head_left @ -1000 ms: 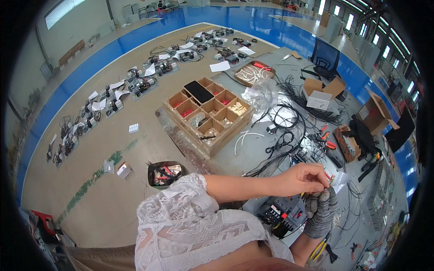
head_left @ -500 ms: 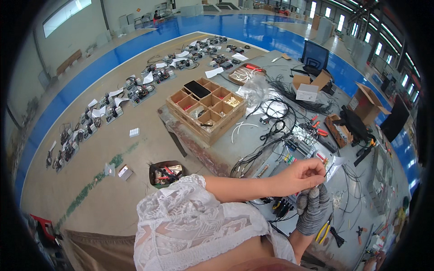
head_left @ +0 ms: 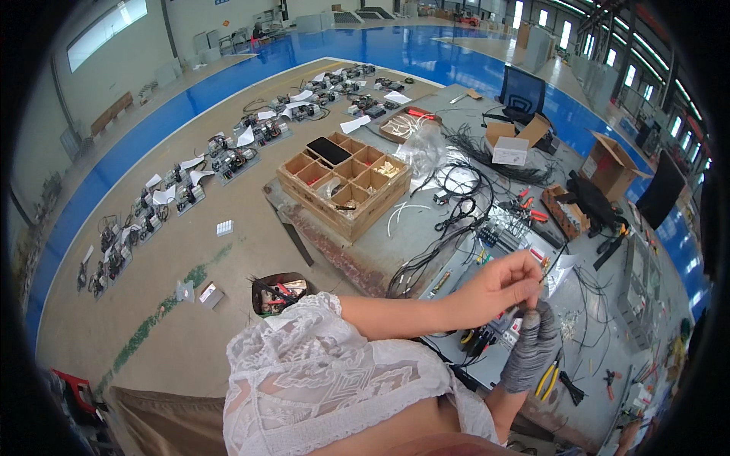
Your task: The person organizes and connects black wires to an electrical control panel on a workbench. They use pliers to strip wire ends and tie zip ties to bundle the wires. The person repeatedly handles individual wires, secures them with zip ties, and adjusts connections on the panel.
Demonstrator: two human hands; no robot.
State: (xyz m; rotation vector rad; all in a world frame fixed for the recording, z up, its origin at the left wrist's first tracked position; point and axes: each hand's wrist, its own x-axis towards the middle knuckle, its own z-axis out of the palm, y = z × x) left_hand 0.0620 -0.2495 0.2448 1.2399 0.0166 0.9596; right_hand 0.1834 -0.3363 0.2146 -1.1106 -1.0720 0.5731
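My bare left hand reaches across from the left, its thumb and fingers pinched together over the workbench. Right below it, my right hand in a grey striped glove has its fingertips drawn up against the left hand's. What is pinched between them is too small and hidden to make out. Under and behind both hands lies a metal panel with electrical parts and black cables. Yellow-handled pliers rest on the bench beside the gloved hand.
A wooden compartment box with small parts and a black phone sits at the bench's far left. Red-handled tools, cartons and a cable bundle lie behind. A bin of tools stands on the floor.
The left hand has shifted slightly up and left, its fingers straighter. The gloved right fingers have straightened and point upward. Both hands stay together.
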